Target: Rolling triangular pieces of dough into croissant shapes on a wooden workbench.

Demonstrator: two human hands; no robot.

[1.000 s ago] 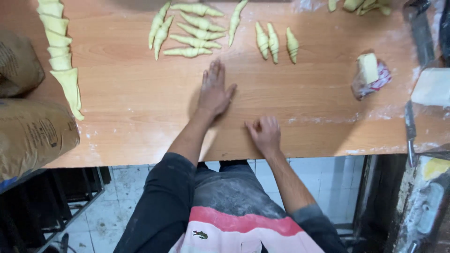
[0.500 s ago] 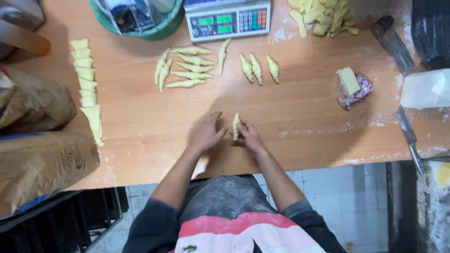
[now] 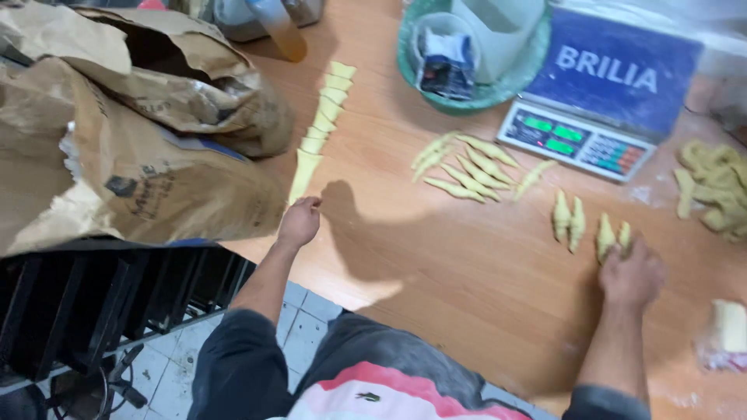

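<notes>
My left hand [image 3: 299, 220] reaches to the near end of a row of flat yellow dough triangles [image 3: 323, 117], its curled fingers pinching the narrow tip of the nearest dough triangle [image 3: 303, 173]. My right hand [image 3: 632, 274] rests on the wooden table [image 3: 467, 264] at the right, fingers closed over the lower end of a rolled dough piece [image 3: 623, 236]. That piece stands beside three other rolled pieces [image 3: 577, 222]. A looser group of several rolled pieces [image 3: 467, 167] lies farther back in the middle.
Big brown paper sacks [image 3: 132, 163] crowd the table's left end. At the back stand a digital scale [image 3: 599, 101] and a green basin [image 3: 482, 97]. A dough pile [image 3: 712, 187] and a wrapped pale block [image 3: 727, 330] lie at right. A black rack [image 3: 117, 311] stands below.
Both hands were together rolling a piece near the table's front. Now they are apart: the left went to the triangle row, the right carried the rolled piece to the group at right.
</notes>
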